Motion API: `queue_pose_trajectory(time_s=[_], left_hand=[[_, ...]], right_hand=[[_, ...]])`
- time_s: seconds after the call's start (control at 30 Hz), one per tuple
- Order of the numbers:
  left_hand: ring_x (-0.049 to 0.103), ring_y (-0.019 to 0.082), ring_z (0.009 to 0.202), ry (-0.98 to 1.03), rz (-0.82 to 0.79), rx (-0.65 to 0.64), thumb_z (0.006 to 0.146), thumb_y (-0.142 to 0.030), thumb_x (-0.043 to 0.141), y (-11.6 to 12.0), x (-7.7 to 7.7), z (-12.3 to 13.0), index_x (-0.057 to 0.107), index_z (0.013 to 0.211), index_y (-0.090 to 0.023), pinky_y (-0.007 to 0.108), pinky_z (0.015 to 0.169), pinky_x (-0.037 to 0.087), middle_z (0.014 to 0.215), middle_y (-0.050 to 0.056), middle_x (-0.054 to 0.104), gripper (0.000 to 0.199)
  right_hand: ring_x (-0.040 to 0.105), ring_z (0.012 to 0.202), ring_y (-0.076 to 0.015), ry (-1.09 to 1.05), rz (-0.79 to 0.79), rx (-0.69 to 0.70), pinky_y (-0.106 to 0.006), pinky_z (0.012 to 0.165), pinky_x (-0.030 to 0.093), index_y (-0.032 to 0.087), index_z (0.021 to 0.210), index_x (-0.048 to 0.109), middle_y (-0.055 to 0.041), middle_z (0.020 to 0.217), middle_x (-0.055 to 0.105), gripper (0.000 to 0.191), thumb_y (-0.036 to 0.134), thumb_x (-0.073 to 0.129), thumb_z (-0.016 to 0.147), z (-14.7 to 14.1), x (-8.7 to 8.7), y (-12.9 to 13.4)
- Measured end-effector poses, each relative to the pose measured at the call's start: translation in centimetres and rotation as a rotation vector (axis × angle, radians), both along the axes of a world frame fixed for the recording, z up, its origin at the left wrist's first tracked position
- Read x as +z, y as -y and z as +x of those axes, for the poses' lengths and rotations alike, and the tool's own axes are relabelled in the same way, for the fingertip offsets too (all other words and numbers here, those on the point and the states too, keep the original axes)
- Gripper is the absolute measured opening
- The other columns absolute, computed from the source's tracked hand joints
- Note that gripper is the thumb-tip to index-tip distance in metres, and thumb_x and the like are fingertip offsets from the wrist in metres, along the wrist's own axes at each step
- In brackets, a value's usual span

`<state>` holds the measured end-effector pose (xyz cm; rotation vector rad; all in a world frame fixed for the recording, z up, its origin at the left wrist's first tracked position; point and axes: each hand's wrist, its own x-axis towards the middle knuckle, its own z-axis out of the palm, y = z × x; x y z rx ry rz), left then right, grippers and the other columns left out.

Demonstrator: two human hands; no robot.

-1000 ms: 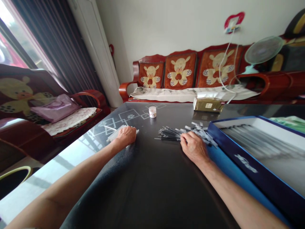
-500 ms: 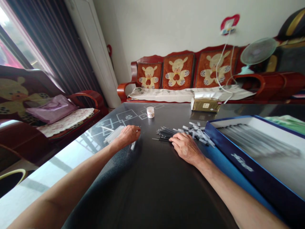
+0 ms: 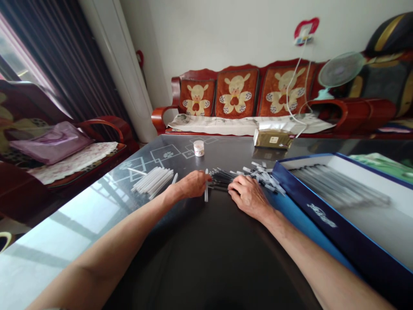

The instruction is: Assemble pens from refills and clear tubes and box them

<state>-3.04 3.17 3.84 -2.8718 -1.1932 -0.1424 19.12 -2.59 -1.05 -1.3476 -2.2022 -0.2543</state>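
My left hand [image 3: 194,184] is closed on a white pen barrel [image 3: 206,194], which stands out above and below the fingertips. Behind that wrist lies a pile of white pen barrels [image 3: 154,180], with a loose one beside it. My right hand [image 3: 248,193] rests with bent fingers at the near side of a pile of dark, thin pen refills [image 3: 222,174]. Its fingertips are closed at the end of a refill, partly hidden by the fingers. Just beyond this hand is a heap of translucent pen caps [image 3: 265,175].
A blue box [image 3: 318,215] with a row of pens [image 3: 342,185] stands at the right. A small white jar [image 3: 199,149] and a tissue box [image 3: 273,138] stand farther back on the dark table [image 3: 206,258]. A wooden sofa [image 3: 237,94] is behind.
My left hand has moved right from the barrel pile, bringing a pen barrel close to the refills. My right hand has stayed at the refills. The view has shifted slightly.
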Motion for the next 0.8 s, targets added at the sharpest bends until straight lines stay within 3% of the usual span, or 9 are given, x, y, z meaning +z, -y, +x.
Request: queue_pose_trajectory(time_s=[0.1, 0.23, 0.43, 0.53, 0.7, 0.8], left_hand=[[0.065, 0.02, 0.081, -0.104, 0.026, -0.064, 0.083, -0.011, 0.046, 0.6, 0.4, -0.8, 0.068, 0.105, -0.015, 0.029, 0.076, 0.052, 0.091, 0.009, 0.067, 0.031], [0.063, 0.018, 0.075, -0.123, 0.051, -0.029, 0.088, -0.023, 0.051, 0.7, 1.2, -1.2, 0.07, 0.094, -0.019, 0.026, 0.067, 0.05, 0.091, 0.007, 0.063, 0.02], [0.061, 0.018, 0.083, -0.003, 0.106, -0.137, 0.09, -0.018, 0.043, -0.2, 1.7, -1.2, 0.065, 0.085, -0.014, 0.028, 0.079, 0.05, 0.093, 0.009, 0.061, 0.023], [0.061, 0.017, 0.08, 0.085, 0.085, -0.203, 0.088, -0.013, 0.041, -0.7, 1.0, -1.0, 0.064, 0.095, -0.012, 0.029, 0.078, 0.051, 0.089, 0.009, 0.062, 0.024], [0.064, 0.019, 0.085, 0.261, 0.08, -0.198, 0.079, -0.004, 0.039, -0.7, -0.4, -0.3, 0.055, 0.12, -0.009, 0.029, 0.08, 0.051, 0.094, 0.01, 0.066, 0.045], [0.066, 0.02, 0.091, 0.342, 0.047, -0.169, 0.085, -0.01, 0.039, 0.1, -0.8, 0.5, 0.054, 0.126, -0.012, 0.029, 0.081, 0.052, 0.101, 0.009, 0.069, 0.043]], right_hand=[[0.054, 0.087, -0.0202, 0.002, 0.001, -0.008, -0.034, 0.082, 0.037, 0.022, 0.082, 0.067, -0.0037, 0.091, 0.063, 0.013, 0.023, 0.056, 0.089, -0.1, -0.1, 0.0], [0.055, 0.087, -0.0207, -0.026, 0.056, -0.047, -0.033, 0.081, 0.039, 0.018, 0.082, 0.064, -0.0065, 0.09, 0.063, 0.014, 0.019, 0.052, 0.09, -0.2, -0.2, 0.1], [0.057, 0.083, -0.0225, -0.101, 0.142, -0.147, -0.035, 0.079, 0.045, 0.018, 0.088, 0.062, -0.0083, 0.085, 0.062, 0.015, 0.017, 0.047, 0.091, 0.0, -0.5, 0.0], [0.06, 0.088, -0.0232, -0.143, 0.17, -0.133, -0.035, 0.081, 0.048, 0.017, 0.099, 0.062, -0.0094, 0.089, 0.063, 0.021, 0.014, 0.044, 0.091, 0.3, -0.7, -0.1], [0.061, 0.097, -0.0244, -0.248, 0.215, -0.145, -0.038, 0.085, 0.051, 0.014, 0.119, 0.056, -0.0141, 0.104, 0.06, 0.039, 0.006, 0.036, 0.086, 0.3, -0.7, -0.2], [0.062, 0.095, -0.0236, -0.421, 0.242, -0.156, -0.039, 0.085, 0.052, 0.015, 0.114, 0.059, -0.0136, 0.103, 0.06, 0.036, 0.011, 0.039, 0.084, 0.0, -0.2, -0.2]])
